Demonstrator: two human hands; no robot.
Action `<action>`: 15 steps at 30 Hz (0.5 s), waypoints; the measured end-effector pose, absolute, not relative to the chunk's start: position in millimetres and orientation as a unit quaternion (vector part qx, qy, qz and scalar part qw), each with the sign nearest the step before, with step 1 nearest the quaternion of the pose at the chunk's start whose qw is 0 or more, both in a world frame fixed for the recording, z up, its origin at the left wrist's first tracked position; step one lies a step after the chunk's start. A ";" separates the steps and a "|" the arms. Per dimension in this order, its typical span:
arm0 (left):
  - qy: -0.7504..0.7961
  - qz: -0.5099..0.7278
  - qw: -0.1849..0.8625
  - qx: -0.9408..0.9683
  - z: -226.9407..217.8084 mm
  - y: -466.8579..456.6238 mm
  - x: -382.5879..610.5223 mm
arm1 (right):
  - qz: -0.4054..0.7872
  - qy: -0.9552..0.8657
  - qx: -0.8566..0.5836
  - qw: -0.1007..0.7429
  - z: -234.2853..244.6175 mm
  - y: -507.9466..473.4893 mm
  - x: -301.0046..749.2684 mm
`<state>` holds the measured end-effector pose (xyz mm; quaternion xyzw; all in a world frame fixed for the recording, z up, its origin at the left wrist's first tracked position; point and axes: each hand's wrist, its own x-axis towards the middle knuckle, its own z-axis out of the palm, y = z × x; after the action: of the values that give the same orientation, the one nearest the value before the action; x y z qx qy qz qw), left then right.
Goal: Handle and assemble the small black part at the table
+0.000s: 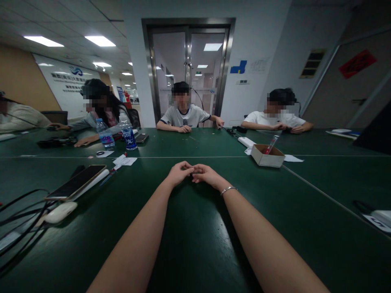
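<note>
Both my hands are together above the dark green table [192, 228], in the middle of the view. My left hand [179, 173] has its thumb and fingers curled in a pinch. Its fingertips meet those of my right hand [207, 176], which is also bent into a pinch and has a silver bracelet at the wrist. A small dark spot shows between the fingertips; whether it is an object or shadow I cannot make out.
A phone [77, 182], a white case [61, 212] and black cables [27, 219] lie left. Two water bottles [128, 134] stand beyond, near paper scraps [125, 161]. An open cardboard box [267, 158] holding a clear tube is right. Several people sit across the table.
</note>
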<state>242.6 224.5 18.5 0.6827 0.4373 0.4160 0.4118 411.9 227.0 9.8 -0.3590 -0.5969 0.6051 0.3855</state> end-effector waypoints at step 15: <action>0.498 0.216 0.159 0.825 85.9 55.1 180.5 | 0.550 -0.632 -0.385 0.387 9.9 220.5 419.0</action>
<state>180.5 55.1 85.9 0.8246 0.4978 0.2163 0.1594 419.0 220.5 9.9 -0.3849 -0.6320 0.5501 0.3870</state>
